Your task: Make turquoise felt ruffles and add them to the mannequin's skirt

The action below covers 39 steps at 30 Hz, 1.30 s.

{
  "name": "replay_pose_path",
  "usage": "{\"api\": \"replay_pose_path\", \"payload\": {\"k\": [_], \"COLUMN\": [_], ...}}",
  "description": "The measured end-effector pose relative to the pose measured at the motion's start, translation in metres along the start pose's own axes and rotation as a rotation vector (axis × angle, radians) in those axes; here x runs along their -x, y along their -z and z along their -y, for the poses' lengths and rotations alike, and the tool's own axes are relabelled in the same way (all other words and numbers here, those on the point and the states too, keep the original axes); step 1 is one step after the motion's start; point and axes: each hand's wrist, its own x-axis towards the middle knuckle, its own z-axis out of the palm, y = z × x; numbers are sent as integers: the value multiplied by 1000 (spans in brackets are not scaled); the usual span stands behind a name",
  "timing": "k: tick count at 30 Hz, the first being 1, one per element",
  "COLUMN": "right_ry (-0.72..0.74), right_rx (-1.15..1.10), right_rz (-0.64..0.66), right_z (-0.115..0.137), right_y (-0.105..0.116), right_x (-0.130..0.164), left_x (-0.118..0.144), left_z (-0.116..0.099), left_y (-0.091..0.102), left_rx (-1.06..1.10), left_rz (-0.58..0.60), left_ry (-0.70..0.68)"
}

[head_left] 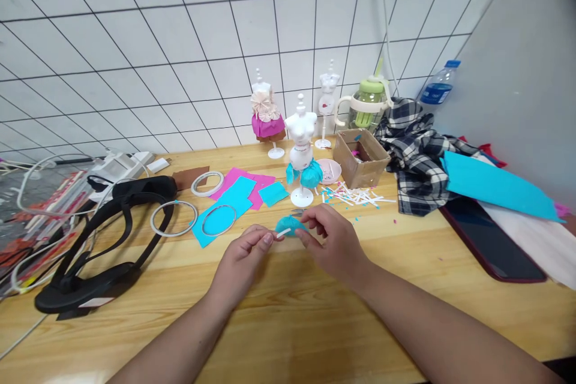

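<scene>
My left hand (246,252) pinches the end of a short white strip (283,232) that lies against a gathered piece of blue crepe paper (290,225). At the right edge of that paper, the thumb and fingers of my right hand (333,243) are closed on it. Just beyond my hands stands a white mini dress form (300,138) with blue crepe puffs (311,174) around its lower part. Flat blue paper sheets (238,193) and magenta paper (265,183) lie to its left, under and beside some tape rolls (219,220).
Behind stand a dressed dress form (266,111) and a bare one (327,96). Right of centre are white paper scraps (355,195), a cardboard box (360,168), a pink dish (330,171) and a phone (492,240). A black headset (126,264) sits at left.
</scene>
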Motion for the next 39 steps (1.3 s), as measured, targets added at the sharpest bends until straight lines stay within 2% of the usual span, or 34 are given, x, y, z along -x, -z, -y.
{"api": "replay_pose_path", "payload": {"k": [4, 10, 15, 21, 24, 27, 32, 39], "right_ry": [214, 240, 152, -141, -234, -241, -130, -13], "right_rx": [115, 221, 154, -138, -266, -312, -266, -135], "right_rz": [-19, -2, 9, 38, 45, 48, 61, 78], "right_z": [4, 4, 6, 12, 16, 18, 20, 22], "right_y": [-4, -9, -7, -12, -15, -16, -17, -15], "right_x": [8, 10, 9, 8, 9, 11, 17, 20], "left_x": [-2, 4, 9, 10, 8, 6, 6, 2], "left_z": [4, -1, -5, -1, -3, -3, 1, 5], "left_y": [-1, -5, -8, -9, -9, -9, -8, -10], "left_rx": [68, -60, -243, -401, -315, -196, -44, 51], "left_rz": [65, 103, 73, -16, -46, -55, -62, -95], "left_ry": [60, -44, -160, -256, -220, -165, -89, 15]}}
